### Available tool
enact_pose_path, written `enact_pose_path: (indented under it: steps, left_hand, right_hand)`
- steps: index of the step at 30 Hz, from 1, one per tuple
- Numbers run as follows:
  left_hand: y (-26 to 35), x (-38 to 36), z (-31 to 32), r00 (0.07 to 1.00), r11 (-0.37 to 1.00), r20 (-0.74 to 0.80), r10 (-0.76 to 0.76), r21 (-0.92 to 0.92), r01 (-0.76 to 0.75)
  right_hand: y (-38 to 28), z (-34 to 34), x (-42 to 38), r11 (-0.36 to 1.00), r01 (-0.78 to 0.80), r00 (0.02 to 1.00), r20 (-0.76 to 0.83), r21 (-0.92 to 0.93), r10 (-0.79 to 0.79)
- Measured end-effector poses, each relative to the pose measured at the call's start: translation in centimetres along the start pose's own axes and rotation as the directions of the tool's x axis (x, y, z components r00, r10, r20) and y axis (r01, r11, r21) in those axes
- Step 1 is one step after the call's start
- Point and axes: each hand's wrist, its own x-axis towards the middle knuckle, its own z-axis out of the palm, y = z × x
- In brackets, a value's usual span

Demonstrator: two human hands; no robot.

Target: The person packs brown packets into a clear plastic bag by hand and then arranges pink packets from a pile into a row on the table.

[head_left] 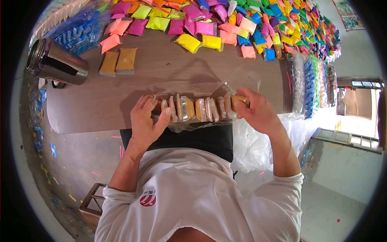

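Note:
A row of several brown packets (200,109) stands on edge in a clear plastic bag at the table's front edge. My left hand (149,119) is curled round the row's left end, thumb against the packets. At the right end, my right hand (257,109) pinches a brown packet (238,103) between thumb and fingers. Thin clear film (225,88) sticks up behind the row. Two more brown packets (117,61) lie flat side by side on the table, to the left and farther back.
The brown table (80,109) bears a steel flask (60,62) at the left. Piled colourful packets (258,28) cover its back. Bagged rows of packets (308,86) stand at the right edge. A wooden stool (93,203) is on the floor at lower left.

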Motion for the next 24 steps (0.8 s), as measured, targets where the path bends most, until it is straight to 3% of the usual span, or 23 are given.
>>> enact_pose_path:
  steps: [3,9,15,18,21,24]
  left_hand:
    - [0.2,0.1,-0.2,1.0,1.0,0.024,-0.01,0.029,0.009]
    - [-0.1,0.0,-0.2,0.999,0.998,0.025,0.029,0.061,-0.031]
    - [0.2,-0.1,0.0,1.0,0.999,-0.001,-0.008,-0.046,0.008]
    - [0.0,-0.2,-0.1,1.0,1.0,0.009,-0.014,-0.007,0.014]
    - [-0.2,-0.1,0.0,0.999,0.999,-0.008,0.036,0.002,-0.036]
    - [0.0,0.0,-0.1,1.0,1.0,-0.004,0.026,0.013,-0.026]
  right_hand:
    - [-1.2,0.6,-0.2,0.988,0.127,0.973,-0.184,-0.088,-0.141]
    - [-1.6,2.5,0.6,0.948,0.161,0.917,-0.312,-0.275,-0.247]
    - [-0.6,1.6,-0.2,0.912,0.157,0.968,-0.125,-0.378,-0.218]
    - [-0.2,0.8,-0.2,0.902,0.164,0.969,-0.106,-0.399,-0.223]
    - [-1.9,-0.3,-0.4,0.978,0.02,0.995,-0.094,-0.207,-0.041]
    - [-1.4,-0.1,-0.4,0.929,0.031,0.992,-0.103,-0.369,-0.073]
